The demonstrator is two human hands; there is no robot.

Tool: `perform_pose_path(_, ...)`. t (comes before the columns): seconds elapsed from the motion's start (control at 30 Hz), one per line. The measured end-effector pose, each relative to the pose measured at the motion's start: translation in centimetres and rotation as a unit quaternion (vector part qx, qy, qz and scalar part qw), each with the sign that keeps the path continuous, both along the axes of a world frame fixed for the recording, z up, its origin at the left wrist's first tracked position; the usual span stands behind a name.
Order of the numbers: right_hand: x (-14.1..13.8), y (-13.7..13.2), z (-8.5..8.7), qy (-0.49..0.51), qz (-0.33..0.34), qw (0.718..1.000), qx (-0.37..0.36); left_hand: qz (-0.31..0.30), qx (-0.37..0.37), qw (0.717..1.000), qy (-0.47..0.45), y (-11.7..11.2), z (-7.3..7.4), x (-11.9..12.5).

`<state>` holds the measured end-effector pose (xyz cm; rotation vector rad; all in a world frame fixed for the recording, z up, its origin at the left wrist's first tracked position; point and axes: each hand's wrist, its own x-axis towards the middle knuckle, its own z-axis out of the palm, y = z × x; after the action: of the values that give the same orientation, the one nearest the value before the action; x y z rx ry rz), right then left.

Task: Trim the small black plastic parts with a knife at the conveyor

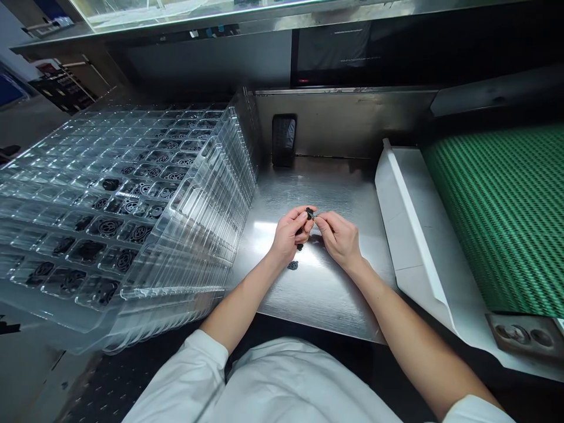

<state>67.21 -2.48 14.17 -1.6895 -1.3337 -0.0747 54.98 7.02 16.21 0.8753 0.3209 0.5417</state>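
Note:
Over the metal tabletop (pixel 326 317), my left hand (pixel 291 232) is closed on a small black part (pixel 309 213), pinched between thumb and fingers. More black shows beneath its curled fingers, perhaps another such part (pixel 300 247). My right hand (pixel 339 235) meets it from the right, thumb and forefinger pressed together at the edge of the pinched part. Whatever sits between those right fingertips is too small to name. Below the left hand, a loose round black part (pixel 293 265) lies on the metal surface.
At left stands a tall stack of clear plastic trays (pixel 211 194), black round parts in many top pockets. A white chute edge (pixel 409 247) and a green conveyor belt (pixel 506 200) run along the right. A dark slot (pixel 284 140) is cut into the back metal wall.

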Motion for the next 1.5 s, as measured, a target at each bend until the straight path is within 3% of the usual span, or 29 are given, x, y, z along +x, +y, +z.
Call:
perform_pose_path(0.77,0.24,0.11,-0.38,-0.004,-0.005,1.0,0.017,0.0,-0.003,1.0,0.008,0.05,-0.03,0.1)
perform_pose_path(1.07,0.37,0.03,0.04,0.065,-0.002,0.996,0.056,-0.007,-0.005,1.0,0.008,0.12,-0.15,0.18)
perform_pose_path(1.5,-0.3,0.11,0.11,0.086,0.041,0.993,0.074,-0.001,0.06,0.997,0.056,-0.46,-0.5,0.45)
